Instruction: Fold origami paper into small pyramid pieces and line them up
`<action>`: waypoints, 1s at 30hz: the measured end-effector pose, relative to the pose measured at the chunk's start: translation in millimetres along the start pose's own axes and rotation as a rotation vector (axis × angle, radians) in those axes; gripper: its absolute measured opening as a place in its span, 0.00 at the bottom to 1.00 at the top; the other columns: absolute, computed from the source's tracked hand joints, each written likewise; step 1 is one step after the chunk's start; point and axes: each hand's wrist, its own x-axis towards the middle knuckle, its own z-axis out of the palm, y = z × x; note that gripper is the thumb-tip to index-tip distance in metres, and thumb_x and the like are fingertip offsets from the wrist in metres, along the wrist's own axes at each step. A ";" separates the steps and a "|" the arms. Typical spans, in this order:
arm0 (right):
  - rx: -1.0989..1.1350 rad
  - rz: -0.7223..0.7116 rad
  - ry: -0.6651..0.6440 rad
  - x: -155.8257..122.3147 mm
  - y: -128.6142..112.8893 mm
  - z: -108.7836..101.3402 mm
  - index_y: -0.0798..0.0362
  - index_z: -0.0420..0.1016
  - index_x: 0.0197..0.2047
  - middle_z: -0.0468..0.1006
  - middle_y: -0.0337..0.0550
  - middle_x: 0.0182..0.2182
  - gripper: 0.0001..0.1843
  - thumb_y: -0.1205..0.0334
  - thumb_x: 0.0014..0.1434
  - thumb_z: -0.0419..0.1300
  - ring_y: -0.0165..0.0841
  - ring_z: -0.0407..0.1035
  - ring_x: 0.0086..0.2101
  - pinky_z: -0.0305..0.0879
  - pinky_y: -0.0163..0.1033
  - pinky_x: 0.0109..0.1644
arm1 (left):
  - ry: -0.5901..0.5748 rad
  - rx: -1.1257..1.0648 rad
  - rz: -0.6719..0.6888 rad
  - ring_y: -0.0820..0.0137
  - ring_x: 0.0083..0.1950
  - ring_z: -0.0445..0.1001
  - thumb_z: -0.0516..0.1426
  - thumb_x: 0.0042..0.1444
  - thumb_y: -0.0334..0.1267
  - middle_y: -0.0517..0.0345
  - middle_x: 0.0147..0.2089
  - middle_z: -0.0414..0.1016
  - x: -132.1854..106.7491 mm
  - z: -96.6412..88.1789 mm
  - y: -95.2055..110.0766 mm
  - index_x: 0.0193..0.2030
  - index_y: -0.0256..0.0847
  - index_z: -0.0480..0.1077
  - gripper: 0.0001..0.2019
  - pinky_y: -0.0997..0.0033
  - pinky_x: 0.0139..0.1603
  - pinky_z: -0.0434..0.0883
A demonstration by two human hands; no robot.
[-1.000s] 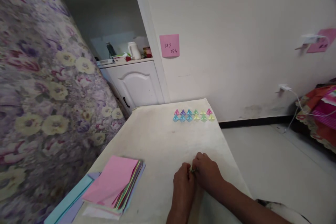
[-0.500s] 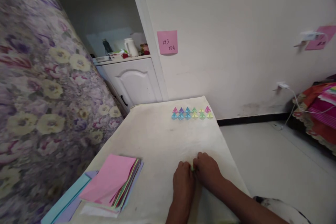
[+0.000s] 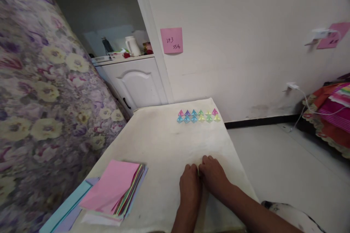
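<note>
My left hand (image 3: 189, 186) and my right hand (image 3: 214, 177) meet at the near right part of the cloth-covered table (image 3: 158, 145). Both are closed, fingertips pinched together around a small piece of green paper (image 3: 199, 172). Only a sliver of it shows between the fingers, so its folded shape is hidden. Beyond the hands, two rows of small folded paper pieces (image 3: 194, 118) in pink, purple, blue, green and yellow stand near the table's far right corner. To the left lies a stack of coloured paper (image 3: 112, 187), with a pink sheet on top.
Blue and lilac sheets (image 3: 67, 205) stick out past the table's left edge. A floral curtain (image 3: 46, 116) hangs along the left. Behind the table are a white cabinet (image 3: 138, 83) and a wall with a pink note (image 3: 171, 40). A bed (image 3: 328, 109) stands at far right.
The view has shifted slightly. My hands stay together at the same spot, and less of the green paper shows between the fingers now.
</note>
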 end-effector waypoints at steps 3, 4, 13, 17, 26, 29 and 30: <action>-0.002 0.003 -0.007 0.5 -0.5 -0.5 0.52 0.74 0.31 0.71 0.46 0.35 0.10 0.68 0.58 0.51 0.38 0.62 0.39 0.51 0.40 0.39 | -0.004 -0.030 -0.017 0.69 0.35 0.68 0.46 0.58 0.34 0.53 0.38 0.70 -0.1 0.8 0.0 0.35 0.39 0.66 0.09 0.70 0.32 0.57; -0.005 0.009 -0.009 0.4 -0.5 -1.0 0.53 0.74 0.30 0.71 0.46 0.35 0.11 0.68 0.57 0.51 0.38 0.62 0.39 0.52 0.40 0.39 | 0.004 -0.035 -0.014 0.69 0.35 0.68 0.46 0.58 0.33 0.53 0.38 0.69 -0.4 1.7 -0.6 0.34 0.39 0.66 0.09 0.71 0.32 0.58; -0.023 0.068 -0.021 -4.2 0.8 -6.0 0.54 0.72 0.33 0.71 0.48 0.34 0.09 0.69 0.55 0.51 0.37 0.66 0.34 0.54 0.38 0.34 | 0.046 -0.043 0.010 0.69 0.35 0.68 0.44 0.57 0.30 0.54 0.36 0.69 -2.1 5.2 -2.0 0.32 0.40 0.65 0.10 0.71 0.34 0.58; -0.026 0.058 -0.029 -1.7 0.4 -3.1 0.54 0.72 0.31 0.71 0.48 0.35 0.09 0.68 0.56 0.51 0.38 0.66 0.36 0.55 0.38 0.33 | 0.045 -0.134 0.019 0.68 0.37 0.68 0.46 0.55 0.29 0.54 0.35 0.70 -0.8 2.8 -6.2 0.31 0.40 0.66 0.09 0.72 0.36 0.60; 0.007 0.015 -0.012 -4.5 1.7 -12.5 0.52 0.73 0.32 0.69 0.46 0.36 0.08 0.71 0.52 0.54 0.36 0.62 0.39 0.54 0.37 0.37 | 0.066 -0.222 0.050 0.68 0.37 0.71 0.41 0.60 0.34 0.54 0.33 0.74 -4.5 -8.5 -19.3 0.33 0.41 0.69 0.16 0.73 0.39 0.62; 0.000 -0.026 -0.015 -3.1 -0.2 -15.0 0.53 0.74 0.30 0.69 0.46 0.36 0.08 0.71 0.52 0.55 0.37 0.61 0.39 0.53 0.38 0.38 | 0.063 -0.228 0.027 0.68 0.37 0.72 0.41 0.61 0.35 0.54 0.34 0.75 -6.8 -13.2 -20.8 0.33 0.41 0.69 0.16 0.74 0.38 0.62; -0.008 -0.032 -0.015 -2.3 -0.9 -14.8 0.53 0.74 0.30 0.69 0.47 0.36 0.08 0.71 0.52 0.55 0.37 0.61 0.39 0.53 0.39 0.38 | 0.056 -0.223 0.014 0.69 0.38 0.72 0.41 0.61 0.35 0.54 0.35 0.75 -7.2 -14.1 -20.9 0.34 0.41 0.69 0.16 0.74 0.38 0.62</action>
